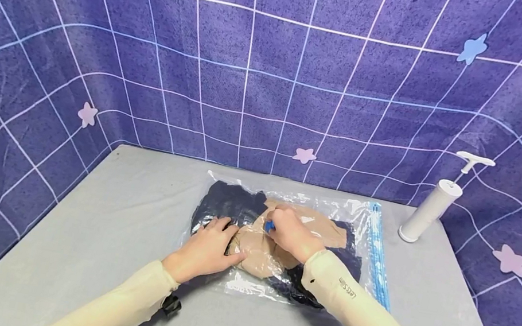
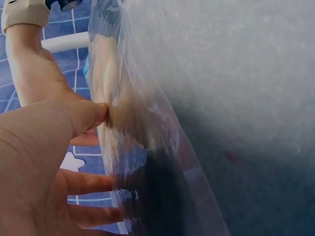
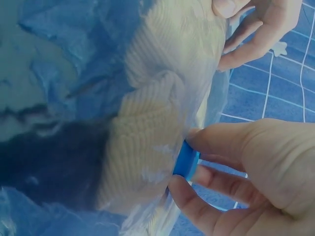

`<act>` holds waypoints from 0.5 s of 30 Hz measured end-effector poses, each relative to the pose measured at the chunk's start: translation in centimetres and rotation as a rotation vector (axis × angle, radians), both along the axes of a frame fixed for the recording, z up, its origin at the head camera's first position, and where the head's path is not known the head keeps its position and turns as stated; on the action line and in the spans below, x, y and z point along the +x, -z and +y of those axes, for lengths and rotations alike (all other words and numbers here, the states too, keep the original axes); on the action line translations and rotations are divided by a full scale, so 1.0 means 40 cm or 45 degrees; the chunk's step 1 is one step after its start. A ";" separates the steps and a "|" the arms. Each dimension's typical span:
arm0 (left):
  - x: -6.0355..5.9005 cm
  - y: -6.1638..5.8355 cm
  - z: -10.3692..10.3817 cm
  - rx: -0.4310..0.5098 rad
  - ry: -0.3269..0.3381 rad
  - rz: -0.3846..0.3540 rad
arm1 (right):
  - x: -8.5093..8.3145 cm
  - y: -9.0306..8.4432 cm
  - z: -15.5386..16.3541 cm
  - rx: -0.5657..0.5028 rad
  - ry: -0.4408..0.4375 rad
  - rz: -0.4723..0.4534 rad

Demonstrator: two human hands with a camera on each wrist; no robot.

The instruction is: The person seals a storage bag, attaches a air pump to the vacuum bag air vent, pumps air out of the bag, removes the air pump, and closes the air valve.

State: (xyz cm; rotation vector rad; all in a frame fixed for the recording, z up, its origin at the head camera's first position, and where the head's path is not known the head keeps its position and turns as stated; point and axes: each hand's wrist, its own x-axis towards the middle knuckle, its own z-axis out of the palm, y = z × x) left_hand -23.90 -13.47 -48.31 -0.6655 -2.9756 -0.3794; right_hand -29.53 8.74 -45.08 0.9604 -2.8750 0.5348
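Note:
A clear vacuum storage bag (image 1: 239,284) lies flat on the table, with dark and beige folded clothes (image 1: 233,202) inside. My right hand (image 1: 293,231) pinches a round blue valve cap (image 3: 187,161) on the bag's upper face, thumb and fingers about its rim in the right wrist view. To the left, my left hand (image 1: 206,246) rests on the bag with fingers spread, and its thumb and fingertips touch the film in the left wrist view. Along the bag's right side runs a blue zip seal (image 1: 379,254).
A white hand pump (image 1: 425,212) stands at the table's back right, its T-shaped handle raised. The grey tabletop (image 1: 85,237) reaches around the bag. A purple-blue curtain with grid lines and stars (image 1: 273,95) closes off the back and sides.

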 end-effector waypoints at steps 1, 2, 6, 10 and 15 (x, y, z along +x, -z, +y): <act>0.000 0.000 0.000 0.006 0.003 0.006 | -0.002 0.000 0.001 0.002 -0.016 0.007; 0.000 0.000 0.000 0.008 0.004 0.006 | -0.003 0.000 0.002 0.002 -0.033 0.010; -0.001 0.001 0.001 0.008 0.001 0.011 | -0.008 0.001 0.008 -0.015 -0.109 0.049; -0.003 -0.002 0.001 0.016 -0.009 -0.007 | -0.011 0.001 0.013 -0.035 -0.145 0.058; 0.006 -0.008 0.000 0.061 -0.021 0.005 | -0.006 -0.006 0.014 -0.046 -0.112 -0.177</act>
